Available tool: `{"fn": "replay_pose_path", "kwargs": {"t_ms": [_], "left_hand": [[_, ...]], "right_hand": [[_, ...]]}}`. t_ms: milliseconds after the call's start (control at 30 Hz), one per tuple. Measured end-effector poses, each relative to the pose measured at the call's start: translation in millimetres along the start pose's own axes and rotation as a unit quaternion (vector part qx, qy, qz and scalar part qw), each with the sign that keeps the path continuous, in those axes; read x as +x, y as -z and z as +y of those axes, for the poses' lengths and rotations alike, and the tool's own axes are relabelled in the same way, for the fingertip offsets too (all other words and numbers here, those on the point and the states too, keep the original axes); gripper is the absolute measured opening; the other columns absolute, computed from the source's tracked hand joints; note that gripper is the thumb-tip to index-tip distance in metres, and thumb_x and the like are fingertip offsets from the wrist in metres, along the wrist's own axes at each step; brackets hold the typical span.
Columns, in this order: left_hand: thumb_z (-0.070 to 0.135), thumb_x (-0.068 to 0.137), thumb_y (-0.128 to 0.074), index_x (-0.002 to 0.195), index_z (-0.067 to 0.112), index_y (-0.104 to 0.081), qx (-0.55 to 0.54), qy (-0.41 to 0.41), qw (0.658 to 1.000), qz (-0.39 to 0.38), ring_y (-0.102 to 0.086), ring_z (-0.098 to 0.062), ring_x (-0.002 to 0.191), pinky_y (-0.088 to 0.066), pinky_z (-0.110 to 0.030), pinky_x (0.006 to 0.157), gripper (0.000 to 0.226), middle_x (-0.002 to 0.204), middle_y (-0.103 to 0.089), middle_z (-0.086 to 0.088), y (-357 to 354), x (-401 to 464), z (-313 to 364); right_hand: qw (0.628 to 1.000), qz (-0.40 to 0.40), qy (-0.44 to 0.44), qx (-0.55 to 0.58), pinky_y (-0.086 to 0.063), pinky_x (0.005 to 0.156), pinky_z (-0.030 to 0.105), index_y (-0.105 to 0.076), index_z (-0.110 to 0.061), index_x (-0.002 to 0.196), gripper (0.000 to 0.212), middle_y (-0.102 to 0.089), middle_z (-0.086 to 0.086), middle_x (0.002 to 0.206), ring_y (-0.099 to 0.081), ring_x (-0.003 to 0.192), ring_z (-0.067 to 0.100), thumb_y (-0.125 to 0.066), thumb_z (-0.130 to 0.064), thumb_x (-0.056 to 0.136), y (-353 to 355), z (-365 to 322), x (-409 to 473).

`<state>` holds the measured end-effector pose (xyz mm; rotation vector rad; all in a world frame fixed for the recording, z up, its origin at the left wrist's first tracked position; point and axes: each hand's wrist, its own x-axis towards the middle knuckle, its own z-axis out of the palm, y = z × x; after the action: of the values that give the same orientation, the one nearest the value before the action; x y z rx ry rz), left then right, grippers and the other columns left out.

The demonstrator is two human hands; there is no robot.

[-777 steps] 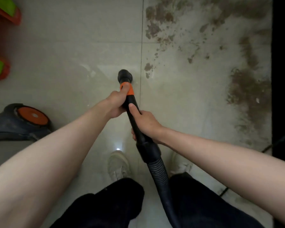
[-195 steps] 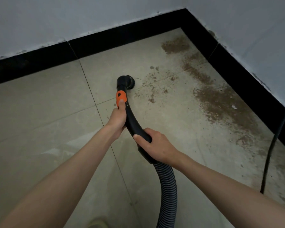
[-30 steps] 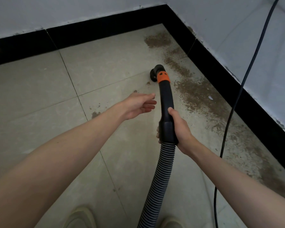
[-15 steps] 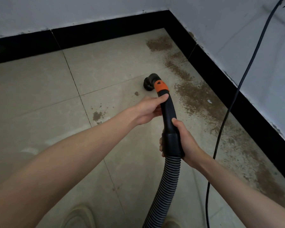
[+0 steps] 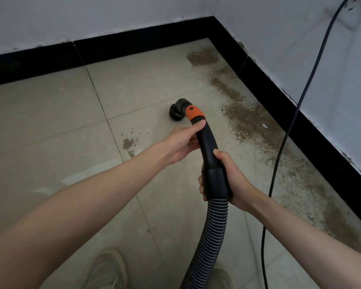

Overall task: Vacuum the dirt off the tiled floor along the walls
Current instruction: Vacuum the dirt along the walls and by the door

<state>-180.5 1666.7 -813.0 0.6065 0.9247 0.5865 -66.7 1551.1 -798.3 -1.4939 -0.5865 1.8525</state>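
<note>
I hold a black vacuum wand (image 5: 207, 142) with an orange collar (image 5: 193, 112) in both hands. My left hand (image 5: 180, 142) grips the wand just below the collar. My right hand (image 5: 229, 180) grips the thick cuff where the ribbed hose (image 5: 208, 243) joins. The round black nozzle (image 5: 176, 113) points down at the beige tiled floor (image 5: 50, 126). A wide band of brown dirt (image 5: 250, 126) runs along the right wall's black skirting (image 5: 313, 130), right of the nozzle. A small dirt patch (image 5: 128, 143) lies left of my left hand.
A black power cord (image 5: 283, 142) hangs down the right wall and trails over the dirty floor. Two white walls meet in the corner (image 5: 214, 17) ahead. My pale shoes (image 5: 106, 270) show at the bottom edge.
My left hand, off the wand a second ago, has closed round it below the orange collar. The nozzle has swung left, away from the dirt band.
</note>
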Motion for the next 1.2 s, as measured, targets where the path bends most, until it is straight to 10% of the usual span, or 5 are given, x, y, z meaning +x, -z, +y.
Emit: {"fn": "replay_pose_path", "kwargs": {"t_ms": [1200], "left_hand": [[0.030, 0.094, -0.056, 0.118, 0.006, -0.050, -0.004, 0.035, 0.977, 0.211, -0.061, -0.017, 0.076, -0.055, -0.026, 0.057, 0.034, 0.090, -0.059, -0.008, 110, -73, 41]], "right_hand": [[0.970, -0.071, 0.006, -0.231, -0.049, 0.041, 0.027, -0.055, -0.008, 0.081, 0.037, -0.063, 0.008, 0.059, -0.061, 0.045, 0.026, -0.052, -0.042, 0.096, -94, -9, 34]]}}
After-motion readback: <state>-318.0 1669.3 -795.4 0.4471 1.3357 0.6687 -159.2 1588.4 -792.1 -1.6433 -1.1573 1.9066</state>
